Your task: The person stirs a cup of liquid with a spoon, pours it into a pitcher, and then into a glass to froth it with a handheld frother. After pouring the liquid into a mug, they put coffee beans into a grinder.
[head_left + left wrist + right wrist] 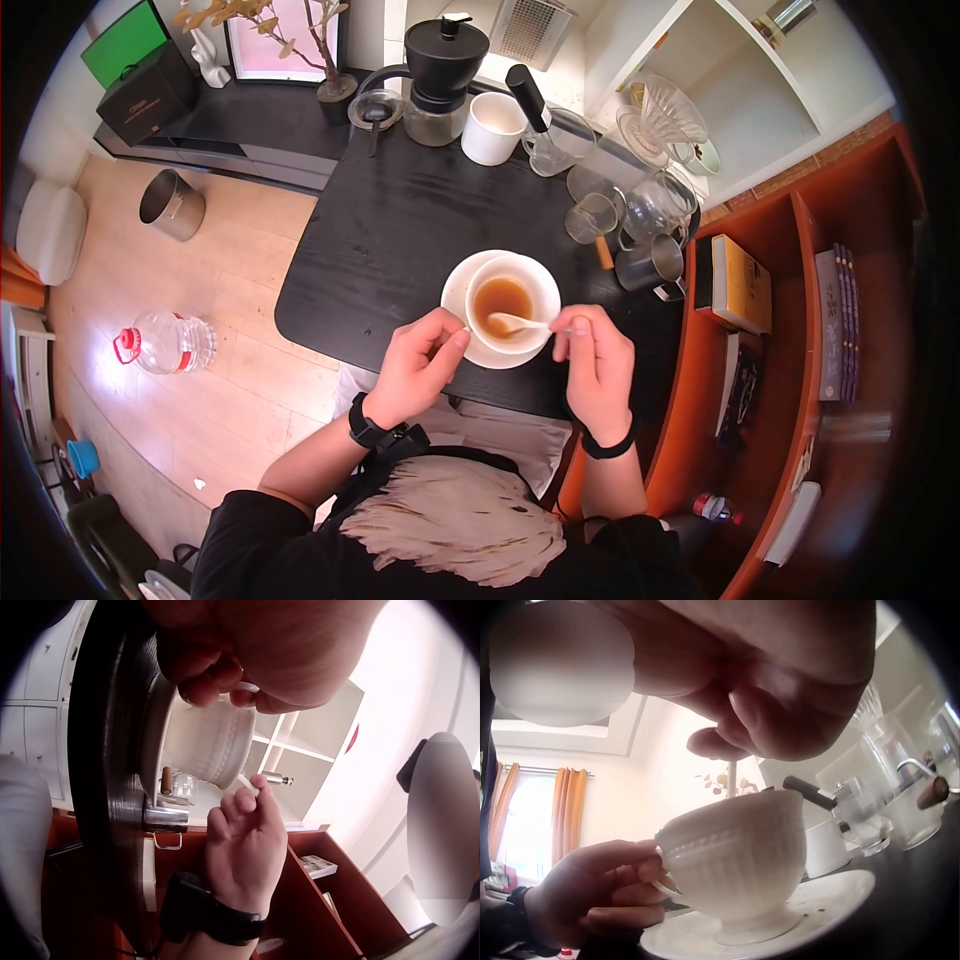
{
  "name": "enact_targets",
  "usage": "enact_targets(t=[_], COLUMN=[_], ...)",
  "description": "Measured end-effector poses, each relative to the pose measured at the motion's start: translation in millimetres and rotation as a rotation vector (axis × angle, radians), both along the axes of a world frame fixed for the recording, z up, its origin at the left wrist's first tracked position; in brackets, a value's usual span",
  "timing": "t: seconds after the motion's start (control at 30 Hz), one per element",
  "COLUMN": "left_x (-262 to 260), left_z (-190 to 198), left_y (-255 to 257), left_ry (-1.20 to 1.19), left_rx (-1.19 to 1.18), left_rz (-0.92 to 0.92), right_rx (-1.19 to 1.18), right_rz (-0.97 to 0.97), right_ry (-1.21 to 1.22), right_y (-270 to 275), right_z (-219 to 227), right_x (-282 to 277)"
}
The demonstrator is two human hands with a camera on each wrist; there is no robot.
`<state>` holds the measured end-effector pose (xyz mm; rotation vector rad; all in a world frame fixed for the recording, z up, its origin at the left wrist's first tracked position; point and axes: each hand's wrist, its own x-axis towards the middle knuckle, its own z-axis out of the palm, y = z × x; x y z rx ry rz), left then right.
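A white ribbed teacup (735,859) stands on a white saucer (456,288) near the table's front edge. Brown liquid (500,300) partly fills it. My left hand (424,366) pinches the cup's handle (665,886) from the left side. On the other side my right hand (600,368) holds a white spoon (512,322) between thumb and fingertips. The spoon's bowl dips into the liquid while its handle leans over the cup's right rim. A few dark specks dot the saucer in the right wrist view.
Behind the cup, the black table (380,250) carries a black coffee grinder (443,65), a white mug (493,130), a glass dripper (668,115) and a metal pitcher (650,265). A red-brown bookshelf (790,370) borders the right. A water bottle (170,342) stands on the floor at left.
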<state>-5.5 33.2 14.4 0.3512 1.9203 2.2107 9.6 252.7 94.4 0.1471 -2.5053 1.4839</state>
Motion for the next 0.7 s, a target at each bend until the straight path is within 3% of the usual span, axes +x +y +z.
enact_targets(t=[0.17,0.33,0.43,0.6,0.7], left_x=[0,-1,0,0,-1], left_z=[1,2,0,1,1], left_y=[0,0,0,0,-1], left_ry=[0.006,0.021,0.011,0.014,0.005], left_rx=[0.010,-0.005,0.005,0.006,0.005], left_rz=[0.004,0.006,0.004,0.007,0.006], right_rx=[0.042,-0.046,0.067,-0.017,0.099], right_rz=[-0.089,-0.006,-0.083,-0.028,-0.071], right_ry=[0.014,-0.070,0.058,-0.008,0.088], right_y=[2,-3,-6,-6,-8], right_z=[1,3,2,5,4], right_x=[-9,-10,-17,-16,-18])
